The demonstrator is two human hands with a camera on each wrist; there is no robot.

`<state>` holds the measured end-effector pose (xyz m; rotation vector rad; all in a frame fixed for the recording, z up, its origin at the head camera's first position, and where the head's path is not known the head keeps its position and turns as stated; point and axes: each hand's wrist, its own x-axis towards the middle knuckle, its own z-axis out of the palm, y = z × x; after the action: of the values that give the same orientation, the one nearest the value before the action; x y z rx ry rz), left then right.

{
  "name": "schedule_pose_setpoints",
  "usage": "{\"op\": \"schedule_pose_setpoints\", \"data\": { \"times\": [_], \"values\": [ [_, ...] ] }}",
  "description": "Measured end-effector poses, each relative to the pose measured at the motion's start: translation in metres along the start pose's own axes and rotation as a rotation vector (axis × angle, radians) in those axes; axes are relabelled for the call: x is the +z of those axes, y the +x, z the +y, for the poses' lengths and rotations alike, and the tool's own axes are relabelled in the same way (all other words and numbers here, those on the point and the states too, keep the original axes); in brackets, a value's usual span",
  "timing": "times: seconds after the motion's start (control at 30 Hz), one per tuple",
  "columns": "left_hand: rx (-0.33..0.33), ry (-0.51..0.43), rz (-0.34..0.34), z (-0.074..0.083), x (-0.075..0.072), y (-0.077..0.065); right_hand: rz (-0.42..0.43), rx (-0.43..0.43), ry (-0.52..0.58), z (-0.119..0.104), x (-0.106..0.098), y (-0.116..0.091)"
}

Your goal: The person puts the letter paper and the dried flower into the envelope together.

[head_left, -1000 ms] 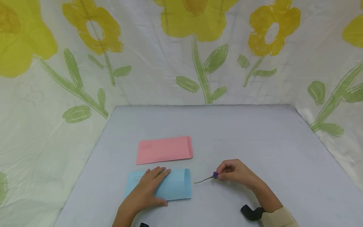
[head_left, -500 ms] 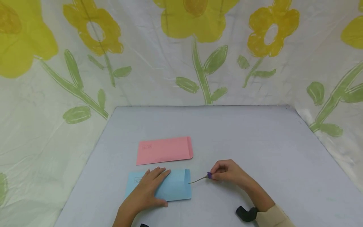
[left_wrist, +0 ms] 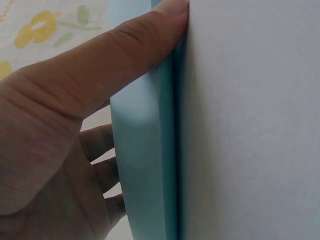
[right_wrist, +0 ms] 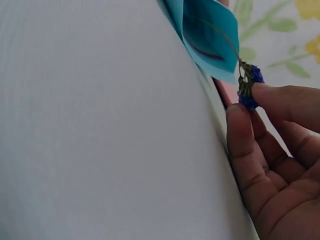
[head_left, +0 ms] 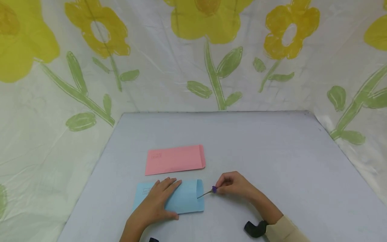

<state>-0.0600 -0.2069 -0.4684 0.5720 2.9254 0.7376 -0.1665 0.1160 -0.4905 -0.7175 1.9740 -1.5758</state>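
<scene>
My left hand [head_left: 157, 203] rests flat with spread fingers on a light blue envelope [head_left: 185, 198]; in the left wrist view its thumb [left_wrist: 145, 37] lies along the envelope's near edge. To the right, my right hand [head_left: 237, 186] pinches a small dried purple flower [head_left: 214, 189] by its blossom, between thumb and fingers. The thin stem points left over the envelope's right-end flap [head_left: 200, 205]. Seen from the right wrist, the envelope's mouth [right_wrist: 212, 37] gapes and the stem reaches into it, the blossom [right_wrist: 247, 90] staying outside.
A pink envelope [head_left: 173, 160] with small print lies just behind the blue one on the pale table [head_left: 257, 141]. Behind the table hangs a white cloth [head_left: 160, 67] painted with yellow flowers. A black wrist device [head_left: 255, 229] sits by my right cuff.
My right hand has moved left with the flower, bringing the stem from beside the blue envelope to over its flap end. My left hand has stayed in place on the envelope.
</scene>
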Motion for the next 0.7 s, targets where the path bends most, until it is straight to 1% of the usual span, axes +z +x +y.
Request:
{"op": "schedule_pose_setpoints", "data": {
  "times": [0.27, 0.53, 0.7],
  "values": [
    [-0.003, -0.015, -0.002, 0.000, 0.001, -0.001, -0.003, 0.011, -0.003, 0.001, 0.007, 0.001],
    [-0.002, -0.016, 0.005, -0.001, 0.003, 0.000, 0.011, -0.074, -0.043, 0.004, 0.015, 0.005],
    [-0.001, -0.008, 0.006, -0.003, 0.003, 0.001, 0.048, -0.081, -0.056, 0.003, 0.026, 0.008]
  ]
}}
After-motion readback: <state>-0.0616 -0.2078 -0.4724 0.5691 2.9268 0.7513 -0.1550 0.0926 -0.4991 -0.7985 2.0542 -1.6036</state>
